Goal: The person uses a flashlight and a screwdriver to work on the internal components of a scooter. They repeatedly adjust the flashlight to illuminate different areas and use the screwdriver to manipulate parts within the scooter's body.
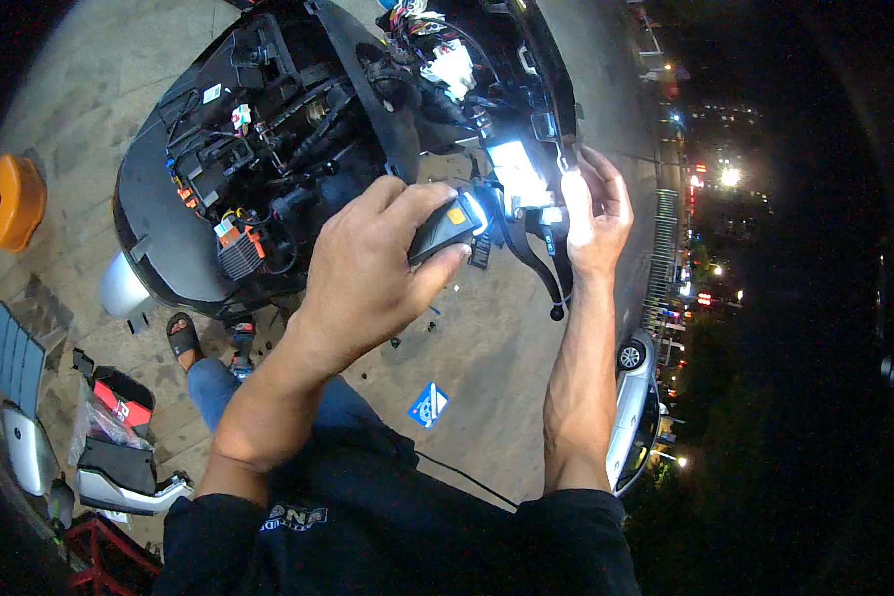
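While left fingers (422, 203) pinch a lit black lamp (443, 230) between them, right fingers (609, 181) curl beside dark trim (558, 89), grip unclear

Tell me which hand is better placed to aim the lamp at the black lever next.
Probably the left hand: it holds the black lamp, whose glowing end points toward the black lever. The right hand is right of the lever, its grip unclear.

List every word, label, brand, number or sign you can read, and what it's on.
Wording, numbers and brands aren't copied here; only their places are given.
Black shirt: pale lettering on the front.
Red box: white marking, too blurred.
Blue card: white marks, too small.
Flashlight in the left hand: orange sticker, too small.
Distant lights: any signs too blurred.
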`<state>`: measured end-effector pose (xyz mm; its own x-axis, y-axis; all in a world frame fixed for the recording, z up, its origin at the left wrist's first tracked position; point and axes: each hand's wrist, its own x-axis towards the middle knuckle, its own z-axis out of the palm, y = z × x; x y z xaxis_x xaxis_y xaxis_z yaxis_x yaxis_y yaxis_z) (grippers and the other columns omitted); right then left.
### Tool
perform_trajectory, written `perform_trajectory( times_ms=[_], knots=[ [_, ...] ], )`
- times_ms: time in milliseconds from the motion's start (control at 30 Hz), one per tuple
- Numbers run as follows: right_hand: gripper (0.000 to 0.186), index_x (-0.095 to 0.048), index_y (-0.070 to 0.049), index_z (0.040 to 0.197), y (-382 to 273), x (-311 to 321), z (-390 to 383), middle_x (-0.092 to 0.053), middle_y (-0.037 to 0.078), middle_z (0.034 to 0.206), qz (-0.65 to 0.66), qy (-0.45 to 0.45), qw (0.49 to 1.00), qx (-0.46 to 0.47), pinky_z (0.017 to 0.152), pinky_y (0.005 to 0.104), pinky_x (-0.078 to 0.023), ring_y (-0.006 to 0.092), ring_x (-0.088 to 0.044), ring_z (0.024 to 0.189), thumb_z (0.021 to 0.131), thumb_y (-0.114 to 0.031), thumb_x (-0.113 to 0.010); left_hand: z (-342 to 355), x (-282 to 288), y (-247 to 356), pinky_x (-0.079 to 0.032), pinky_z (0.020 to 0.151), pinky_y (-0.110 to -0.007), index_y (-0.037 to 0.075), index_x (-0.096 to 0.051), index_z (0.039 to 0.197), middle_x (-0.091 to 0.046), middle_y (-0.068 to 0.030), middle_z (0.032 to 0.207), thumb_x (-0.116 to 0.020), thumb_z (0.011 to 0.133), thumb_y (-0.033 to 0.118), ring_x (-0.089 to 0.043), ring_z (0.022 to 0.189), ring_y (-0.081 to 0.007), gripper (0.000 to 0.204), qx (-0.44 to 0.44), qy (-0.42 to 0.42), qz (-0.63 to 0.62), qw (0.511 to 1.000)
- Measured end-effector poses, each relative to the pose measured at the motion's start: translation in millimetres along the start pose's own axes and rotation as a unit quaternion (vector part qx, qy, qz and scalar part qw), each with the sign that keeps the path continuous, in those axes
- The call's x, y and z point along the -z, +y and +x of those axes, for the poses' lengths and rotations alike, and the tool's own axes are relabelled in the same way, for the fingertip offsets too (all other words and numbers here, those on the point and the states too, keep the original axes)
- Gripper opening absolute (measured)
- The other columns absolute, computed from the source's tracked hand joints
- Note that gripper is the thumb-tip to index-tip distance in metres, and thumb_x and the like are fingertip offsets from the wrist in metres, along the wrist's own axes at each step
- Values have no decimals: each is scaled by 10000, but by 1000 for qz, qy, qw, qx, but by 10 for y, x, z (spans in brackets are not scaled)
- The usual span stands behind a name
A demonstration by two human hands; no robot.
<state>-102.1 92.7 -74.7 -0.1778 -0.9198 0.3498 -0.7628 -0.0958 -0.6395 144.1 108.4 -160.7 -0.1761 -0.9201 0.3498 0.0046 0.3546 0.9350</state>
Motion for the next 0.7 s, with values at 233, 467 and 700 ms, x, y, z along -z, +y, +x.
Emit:
perform_trajectory(
  times_ms=[233, 467, 700],
  knots=[
    [346, -598, 12, 1145, 138, 90, 17, -644, 71, 1002, -30, -26, 999, -11, 793, 262, -491, 134, -603, 894, 820, -74, -682, -36, -101, -74, -502, 656, -384, 17, -614, 1063, -560, -141, 879, -738, 722, 163, -616, 771, -323, 392, 28, 17, -3, 999],
    [377, -570, 32, 1204, 368, 244, 80, -623, 118, 1113, -69, -13, 998, 4, 796, 259, -476, 174, -606, 930, 841, -72, -550, -270, -157, -285, -507, 721, -383, 22, -597, 1112, -553, -166, 1018, -710, 722, 123, -608, 860, -332, 418, 91, 40, -90, 991],
    [478, -428, 29, 1277, 321, 327, 82, -623, 172, 1061, 44, -52, 998, -14, 713, 319, -545, 238, -651, 875, 895, -221, -569, -516, -335, -412, -510, 748, -422, 37, -524, 1191, -541, -178, 1073, -652, 756, 84, -592, 918, -369, 456, 113, 23, -209, 971]
  ],
)
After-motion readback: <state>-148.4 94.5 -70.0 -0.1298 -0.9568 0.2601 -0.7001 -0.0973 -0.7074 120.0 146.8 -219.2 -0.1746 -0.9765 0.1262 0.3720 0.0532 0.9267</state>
